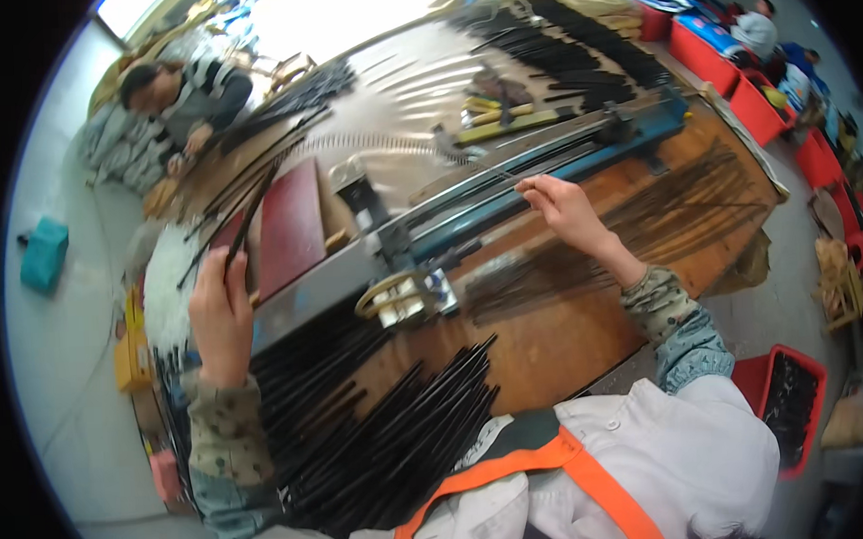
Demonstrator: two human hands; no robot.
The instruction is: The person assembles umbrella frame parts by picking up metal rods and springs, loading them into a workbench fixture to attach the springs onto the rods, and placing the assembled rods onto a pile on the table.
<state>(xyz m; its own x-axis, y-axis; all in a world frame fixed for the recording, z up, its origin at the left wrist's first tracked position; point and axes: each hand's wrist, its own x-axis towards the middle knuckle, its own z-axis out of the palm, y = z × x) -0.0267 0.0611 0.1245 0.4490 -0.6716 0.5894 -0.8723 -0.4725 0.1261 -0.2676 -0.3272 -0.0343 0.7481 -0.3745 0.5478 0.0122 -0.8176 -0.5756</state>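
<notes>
At the left, my left hand (222, 310) is closed around a slim black rod (251, 214) that slants up and away over the table. Out over the bench to the right, my right hand (564, 213) pinches the end of a thin wire-like strand (497, 170). From there the strand runs left, where a ribbed, spring-like length (379, 140) arcs toward the rod's far end; how they join is too blurred to tell. Between my hands sits a metal clamp fixture (392, 238) on a long blue-and-steel rail (551, 156). Beside it lies a dark red board (292, 222).
Several black rods (408, 422) lie heaped close to my body, and more black rods (576, 51) cover the far table. Thin brown rods (639, 229) spread across the wooden bench. Another person (183, 102) works at the far left. A red bin (793, 409) stands at the right.
</notes>
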